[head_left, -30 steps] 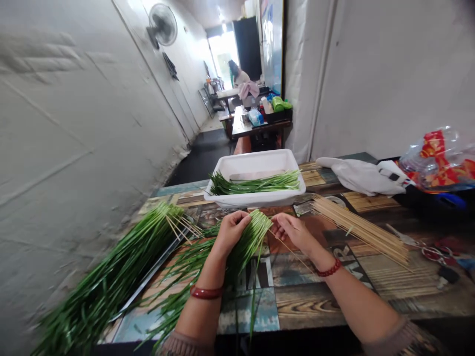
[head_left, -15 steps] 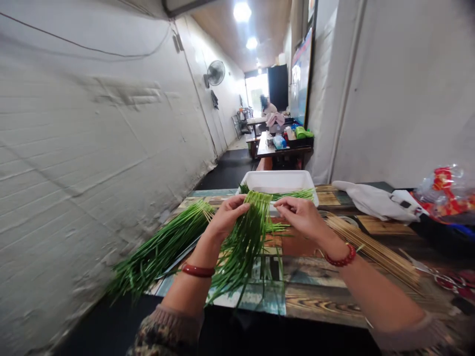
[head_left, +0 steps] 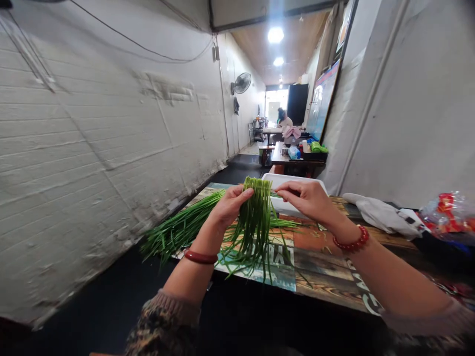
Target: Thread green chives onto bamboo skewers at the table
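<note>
A row of green chives [head_left: 256, 217] hangs from a thin bamboo skewer [head_left: 273, 190], pale stem ends up and leaves drooping toward the table. At its left side my left hand [head_left: 233, 201] is closed on the chives, thumb pressed over the stems. My right hand [head_left: 306, 198] pinches the skewer's other end between thumb and fingertips; most of the skewer is hidden by the stems. Beyond my hands is a white plastic tub [head_left: 297, 179], partly covered by the right hand. Another pile of chives [head_left: 185, 225] lies to the left, its leaves reaching past the table edge.
The wood-patterned table [head_left: 319, 264] has loose stem scraps near my right wrist. A whitish cloth [head_left: 382, 215] and a red-printed clear plastic bag [head_left: 447, 210] lie at the right. A white wall [head_left: 92, 148] runs along the left. Farther back, a person [head_left: 285, 118] is at another table.
My view has turned left and tilted a little, so the scene sits farther right. The hanging chives are held up higher, and my right hand has come in against the skewer's end.
</note>
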The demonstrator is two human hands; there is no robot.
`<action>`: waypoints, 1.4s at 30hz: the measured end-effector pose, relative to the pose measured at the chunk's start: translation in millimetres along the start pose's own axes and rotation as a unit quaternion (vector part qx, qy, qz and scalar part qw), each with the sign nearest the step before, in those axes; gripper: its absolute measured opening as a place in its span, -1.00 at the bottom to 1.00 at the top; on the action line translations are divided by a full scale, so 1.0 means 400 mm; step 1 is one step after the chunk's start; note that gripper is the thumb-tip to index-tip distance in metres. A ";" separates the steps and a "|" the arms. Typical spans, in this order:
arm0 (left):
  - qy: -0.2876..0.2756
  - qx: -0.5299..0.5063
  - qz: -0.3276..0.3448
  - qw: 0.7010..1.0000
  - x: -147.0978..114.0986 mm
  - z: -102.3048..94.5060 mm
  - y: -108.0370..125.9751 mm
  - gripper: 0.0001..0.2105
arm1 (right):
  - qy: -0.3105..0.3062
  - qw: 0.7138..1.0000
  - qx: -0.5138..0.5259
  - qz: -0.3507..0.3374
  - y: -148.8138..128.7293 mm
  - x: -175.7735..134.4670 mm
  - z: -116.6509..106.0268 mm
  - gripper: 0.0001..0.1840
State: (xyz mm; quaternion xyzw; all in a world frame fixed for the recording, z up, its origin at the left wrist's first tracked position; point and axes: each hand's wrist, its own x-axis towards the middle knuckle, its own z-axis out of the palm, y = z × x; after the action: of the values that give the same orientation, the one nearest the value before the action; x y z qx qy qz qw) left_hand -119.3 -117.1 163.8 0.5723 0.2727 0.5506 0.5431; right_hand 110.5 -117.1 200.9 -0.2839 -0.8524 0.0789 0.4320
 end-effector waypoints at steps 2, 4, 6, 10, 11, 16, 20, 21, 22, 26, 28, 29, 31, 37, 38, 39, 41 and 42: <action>0.006 -0.021 0.001 1.000 -0.014 0.007 0.006 -0.75 | -0.008 1.000 -0.016 -0.011 -0.020 0.002 -0.005 -0.79; 0.006 -0.040 -0.002 0.999 -0.025 0.016 0.007 -0.75 | -0.014 0.999 -0.034 -0.012 -0.034 -0.001 -0.008 -0.78; -0.003 -0.060 -0.004 0.998 -0.035 0.026 0.004 -0.74 | -0.019 0.998 -0.050 -0.012 -0.043 -0.007 -0.009 -0.77; -0.043 -0.096 -0.026 0.994 -0.051 0.052 -0.008 -0.65 | -0.026 0.996 -0.078 -0.018 -0.048 -0.022 -0.003 -0.77; -0.049 -0.104 -0.029 0.993 -0.053 0.059 -0.010 -0.63 | -0.027 0.996 -0.085 -0.021 -0.047 -0.025 -0.002 -0.77; -0.041 -0.133 -0.032 0.990 -0.056 0.095 -0.011 -0.59 | -0.020 0.994 -0.105 -0.026 -0.043 -0.032 0.001 -0.76; -0.035 -0.123 -0.039 0.991 -0.056 0.105 -0.004 -0.59 | -0.012 0.995 -0.095 -0.025 -0.041 -0.033 0.002 -0.76; -0.032 -0.116 -0.040 0.992 -0.059 0.103 -0.004 -0.59 | -0.012 0.996 -0.089 -0.022 -0.040 -0.034 0.004 -0.76; -0.027 -0.110 -0.040 0.993 -0.064 0.100 -0.004 -0.60 | -0.015 0.997 -0.080 -0.018 -0.038 -0.036 0.006 -0.76; -0.012 -0.096 -0.056 0.994 -0.092 0.074 -0.011 -0.65 | -0.046 0.998 -0.032 -0.006 -0.032 -0.046 0.022 -0.74; -0.009 -0.101 -0.055 0.993 -0.106 0.060 -0.018 -0.67 | -0.059 0.998 -0.024 -0.007 -0.033 -0.050 0.030 -0.72; -0.006 -0.105 -0.049 0.993 -0.111 0.054 -0.020 -0.67 | -0.062 0.998 -0.023 -0.007 -0.034 -0.051 0.033 -0.72; 0.001 -0.107 -0.041 0.993 -0.115 0.048 -0.024 -0.67 | -0.067 0.998 -0.018 -0.004 -0.038 -0.051 0.038 -0.72; -0.014 -0.083 -0.048 0.995 -0.095 0.051 -0.030 -0.60 | -0.057 0.998 -0.020 -0.012 -0.036 -0.047 0.036 -0.73; -0.021 -0.082 -0.047 0.995 -0.090 0.053 -0.033 -0.60 | -0.051 0.998 -0.022 -0.013 -0.032 -0.047 0.035 -0.73; -0.027 -0.083 -0.047 0.995 -0.083 0.056 -0.036 -0.60 | -0.046 0.999 -0.021 -0.013 -0.026 -0.049 0.035 -0.74; -0.033 -0.087 -0.054 0.994 -0.071 0.060 -0.046 -0.60 | -0.040 0.999 -0.016 -0.011 -0.012 -0.053 0.037 -0.74; -0.035 -0.088 -0.059 0.994 -0.065 0.063 -0.052 -0.60 | -0.038 0.999 -0.014 -0.010 -0.005 -0.055 0.039 -0.75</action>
State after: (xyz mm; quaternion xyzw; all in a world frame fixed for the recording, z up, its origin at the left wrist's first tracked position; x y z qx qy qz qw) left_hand -96.5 -143.3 140.9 0.5238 0.2370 0.5194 0.6322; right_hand 107.8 -129.3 176.8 -0.2785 -0.8720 0.0735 0.3958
